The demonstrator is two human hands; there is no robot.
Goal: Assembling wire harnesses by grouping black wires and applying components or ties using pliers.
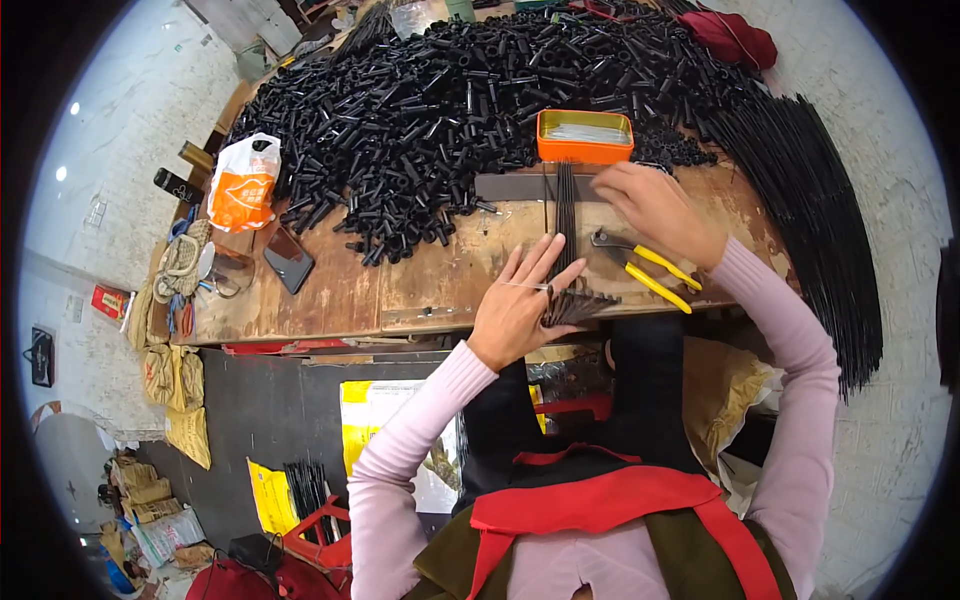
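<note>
A bundle of thin black rods [566, 215] lies lengthwise on the wooden table in front of me, its near ends fanned out. Across its near part my left hand [515, 305] rests with fingers stretched and apart, touching the rods. A thin whitish strand crosses those fingers. To the right of the bundle's far part, my right hand [650, 200] is raised with fingers drawn together; what they hold, if anything, does not show. Below it lie pliers [655, 275] with yellow handles. An orange tin [585, 152] with pale thin pieces inside stands beyond the bundle.
A large heap of short black tubes [420, 120] covers the far table. Long black rods [810, 220] hang over the right edge. At left are a plastic bag [245, 185], a phone [289, 260] and a glass mug [230, 270]. A dark flat strip [510, 188] lies near the tin.
</note>
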